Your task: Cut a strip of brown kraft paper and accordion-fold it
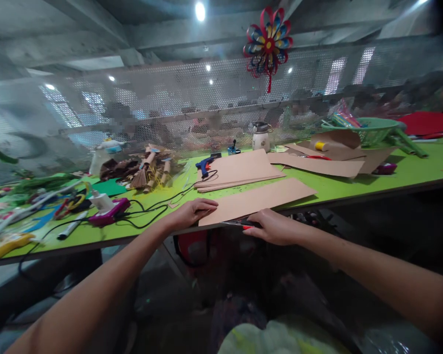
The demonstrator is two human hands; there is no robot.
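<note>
A strip of brown kraft paper [258, 199] lies along the front edge of the green table. My left hand [192, 212] is closed on the strip's left end, the thumb hidden from sight. At the near edge of the paper, my right hand [268, 227] grips a pair of scissors [238, 222] with red on the handle. The blades point left, at the paper's lower edge; whether they are cutting into it I cannot tell. Just behind the strip sits a stack of brown paper sheets [243, 167], with a blue glue gun [205, 167] at its left corner.
Cables run across the green tabletop [158, 196] from a purple power strip [110, 212] at left. Brown paper rolls [153, 169], a lidded bottle [261, 137] and a green basket [378, 129] stand farther back. Cut brown pieces [325, 166] lie at right.
</note>
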